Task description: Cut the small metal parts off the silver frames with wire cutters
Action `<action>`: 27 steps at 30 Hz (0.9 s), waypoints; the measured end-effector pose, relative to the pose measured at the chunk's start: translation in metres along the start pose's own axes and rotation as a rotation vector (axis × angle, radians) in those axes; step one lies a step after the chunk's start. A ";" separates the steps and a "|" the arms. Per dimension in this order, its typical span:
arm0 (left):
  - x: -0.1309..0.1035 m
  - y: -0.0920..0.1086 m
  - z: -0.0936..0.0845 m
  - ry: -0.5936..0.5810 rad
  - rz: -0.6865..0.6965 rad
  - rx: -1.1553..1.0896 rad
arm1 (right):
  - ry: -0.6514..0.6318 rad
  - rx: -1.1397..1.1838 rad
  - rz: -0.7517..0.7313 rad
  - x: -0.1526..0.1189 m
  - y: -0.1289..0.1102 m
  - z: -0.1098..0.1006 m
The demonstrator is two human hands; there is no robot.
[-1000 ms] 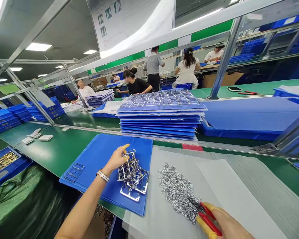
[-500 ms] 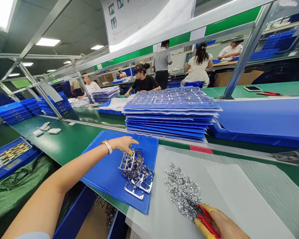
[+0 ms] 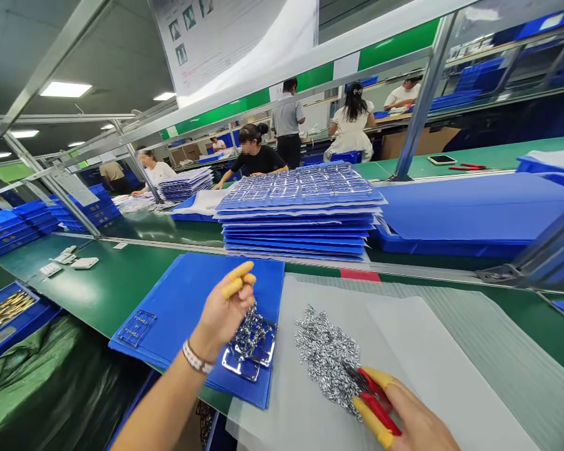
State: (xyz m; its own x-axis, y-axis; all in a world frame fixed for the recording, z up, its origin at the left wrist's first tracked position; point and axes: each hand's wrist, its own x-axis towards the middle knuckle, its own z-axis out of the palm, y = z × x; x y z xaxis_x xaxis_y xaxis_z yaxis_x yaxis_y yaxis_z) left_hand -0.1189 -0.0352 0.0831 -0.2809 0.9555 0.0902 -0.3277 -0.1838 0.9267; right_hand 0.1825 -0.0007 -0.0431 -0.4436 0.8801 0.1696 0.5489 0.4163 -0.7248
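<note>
In the head view, the left hand (image 3: 225,310) is above the blue sheets (image 3: 183,294), its fingers, some in yellow covers (image 3: 241,271), loosely curled; whether it pinches any of the tangled metal frames (image 3: 248,369) just below and behind it, I cannot tell. The frames lie on the sheets beside the right edge, toward the near right corner; a lone frame (image 3: 137,327) lies flat by the left corner. The right hand (image 3: 420,416) is wrapped around red-handled pliers (image 3: 380,414), their dark tips at the near right side of the heap of small metal pieces (image 3: 326,351), on the white sheet (image 3: 404,332) toward its left edge. Taking one frame by its outer rim would probably free it without bending others; the tips are best angled away from the left fingers.
</note>
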 end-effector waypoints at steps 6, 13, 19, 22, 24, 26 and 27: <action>-0.039 -0.090 0.075 0.077 -0.455 -0.815 | 0.307 0.085 -0.101 0.013 -0.050 0.005; -0.040 -0.115 0.102 0.045 -0.497 -0.783 | 0.368 0.075 -0.037 0.016 -0.047 0.021; -0.040 -0.124 0.102 0.046 -0.478 -0.666 | 0.312 0.137 0.079 0.018 -0.042 0.031; -0.039 -0.127 0.099 0.041 -0.465 -0.701 | 0.273 0.245 0.119 0.021 -0.044 0.033; -0.038 -0.129 0.098 0.042 -0.465 -0.727 | 0.268 0.341 0.159 0.023 -0.045 0.034; -0.037 -0.133 0.096 0.071 -0.459 -0.729 | 0.260 0.436 0.212 0.025 -0.045 0.033; -0.037 -0.135 0.095 0.089 -0.452 -0.716 | 0.251 0.480 0.239 0.026 -0.044 0.033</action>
State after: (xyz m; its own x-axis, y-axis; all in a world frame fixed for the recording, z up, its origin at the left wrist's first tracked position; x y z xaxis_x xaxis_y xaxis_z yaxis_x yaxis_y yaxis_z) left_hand 0.0210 -0.0236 -0.0106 -0.0454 0.9560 -0.2898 -0.9086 0.0810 0.4098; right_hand 0.1234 -0.0037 -0.0282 -0.1339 0.9882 0.0742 0.2050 0.1009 -0.9735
